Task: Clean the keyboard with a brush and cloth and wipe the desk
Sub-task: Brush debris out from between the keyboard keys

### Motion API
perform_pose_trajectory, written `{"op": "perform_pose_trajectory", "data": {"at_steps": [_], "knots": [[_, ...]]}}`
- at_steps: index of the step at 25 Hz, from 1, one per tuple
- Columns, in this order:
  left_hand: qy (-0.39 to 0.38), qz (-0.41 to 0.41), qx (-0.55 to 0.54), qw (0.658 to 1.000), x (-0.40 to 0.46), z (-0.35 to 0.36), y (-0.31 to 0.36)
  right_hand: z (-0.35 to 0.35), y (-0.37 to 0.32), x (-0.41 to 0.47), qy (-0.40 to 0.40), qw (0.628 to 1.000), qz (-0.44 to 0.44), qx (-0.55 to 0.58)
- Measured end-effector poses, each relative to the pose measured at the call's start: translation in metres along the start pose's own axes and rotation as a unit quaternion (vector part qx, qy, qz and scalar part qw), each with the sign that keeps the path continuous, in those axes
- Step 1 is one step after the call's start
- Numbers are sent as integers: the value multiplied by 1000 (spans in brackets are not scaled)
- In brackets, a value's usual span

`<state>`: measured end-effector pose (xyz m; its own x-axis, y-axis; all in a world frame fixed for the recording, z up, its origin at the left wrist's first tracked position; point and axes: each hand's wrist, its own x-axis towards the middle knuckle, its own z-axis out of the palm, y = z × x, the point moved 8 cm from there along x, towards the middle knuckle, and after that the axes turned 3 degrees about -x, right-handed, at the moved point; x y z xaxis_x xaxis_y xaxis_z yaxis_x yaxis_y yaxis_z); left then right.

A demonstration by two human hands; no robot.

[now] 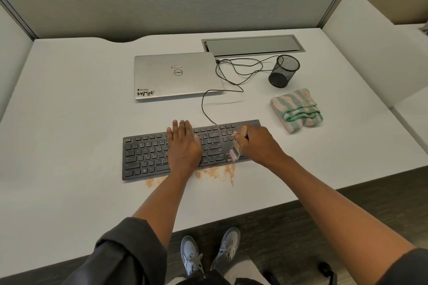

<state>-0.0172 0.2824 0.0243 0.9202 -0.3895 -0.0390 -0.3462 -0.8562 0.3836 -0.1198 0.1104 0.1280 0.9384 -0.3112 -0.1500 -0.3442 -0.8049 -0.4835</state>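
**Brushing the crumbs off the right end of the keyboard**

The keyboard (162,152) lies near the front edge of the desk (69,99), and the person stands over it with both hands on it. The left hand (184,146) lies flat across the middle keys, fingers straight, pinning the board down. The right hand (257,143) is curled round the handle of a small brush (236,150), whose bristles sit on the keys at the right end, angled toward the near edge.

To do this step well, I'd judge short strokes pulled toward the front edge are best, row by row, so the dirt leaves the keys rather than dropping between them. The flat hand should press evenly, or the board may skid on the smooth top. Orange-brown crumbs (215,172) lie on the desk just in front of the keyboard, with a smaller patch further left; they will need wiping later.

The folded striped cloth (296,110) waits to the right, well within reach. Behind are a closed laptop (176,75), a mesh pen cup (283,70) and a loose black cable (234,76) running from the keyboard's back edge to the laptop's side. That cable could snag a wide sweep, and the wipe will have to work round the laptop and cup.
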Motion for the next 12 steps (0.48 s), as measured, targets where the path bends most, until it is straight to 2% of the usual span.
{"op": "perform_pose_trajectory", "data": {"at_steps": [3,8,12], "knots": [[4,1,2,1000,-1,-1,1,-12,-4,4,43,999,-9,31],[5,1,-1,1000,0,-1,0,8,-4,-5,3,1000,-23,-10],[9,2,3,1000,0,0,0,-1,-9,-8,40,999,-27,16]]}}
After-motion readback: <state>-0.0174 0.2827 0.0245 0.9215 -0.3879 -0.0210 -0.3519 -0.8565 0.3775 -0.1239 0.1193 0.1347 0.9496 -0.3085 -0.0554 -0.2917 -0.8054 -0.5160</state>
